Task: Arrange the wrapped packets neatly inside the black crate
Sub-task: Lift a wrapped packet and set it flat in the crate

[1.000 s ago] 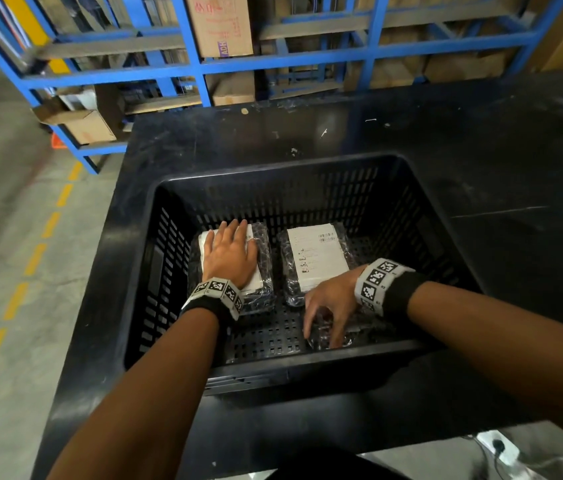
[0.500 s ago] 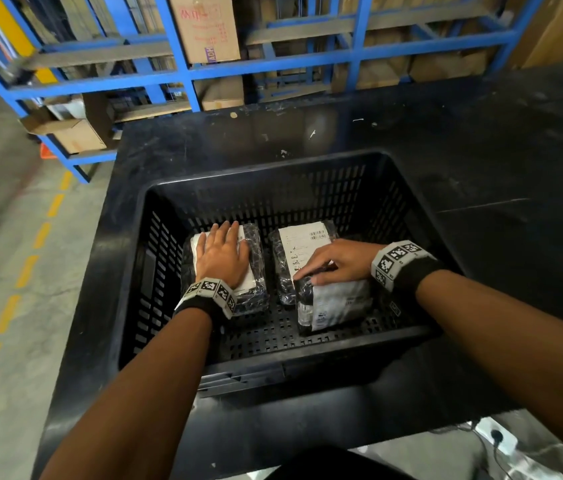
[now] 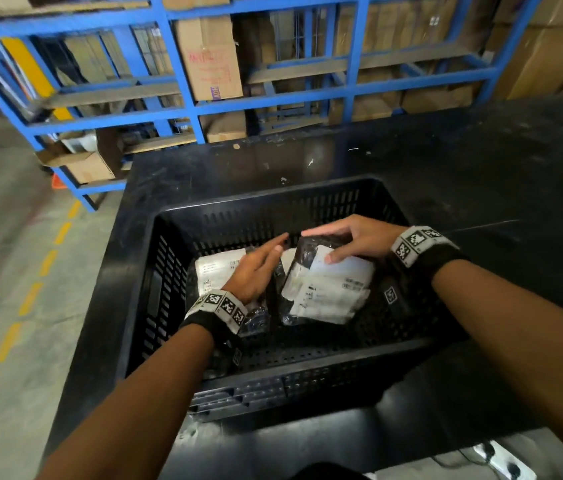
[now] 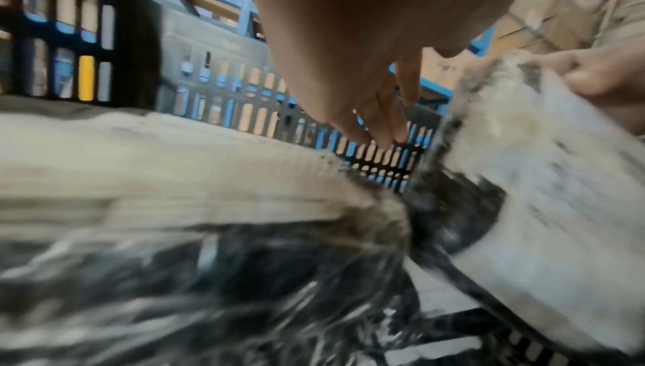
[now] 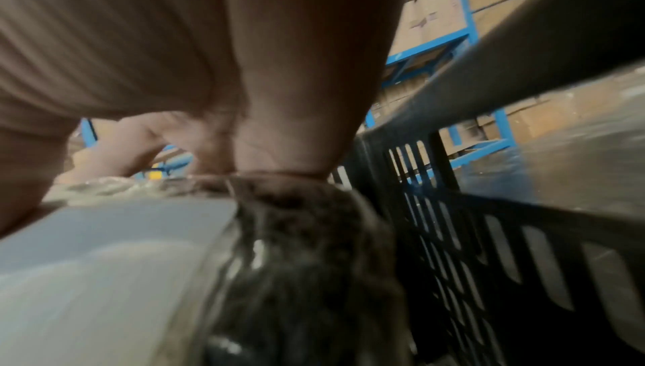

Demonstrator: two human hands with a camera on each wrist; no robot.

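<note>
A black slotted crate stands on a black table. Inside it, my right hand grips a plastic-wrapped packet with a white label, held tilted above the crate floor; the same packet fills the right wrist view under my fingers. My left hand hovers open, fingers straight, over a second wrapped packet lying flat at the crate's left. In the left wrist view that flat packet lies below my left hand, with the held packet at the right. A third packet under the held one is mostly hidden.
The black table stretches right and behind the crate. Blue metal racking with cardboard boxes stands beyond it. A concrete floor with yellow dashes lies to the left. A white power strip sits below the table's near edge.
My right hand has lifted the labelled packet from the crate's front and raised it over the right-hand packet. My left hand has come off the left packet and swung toward the held one.
</note>
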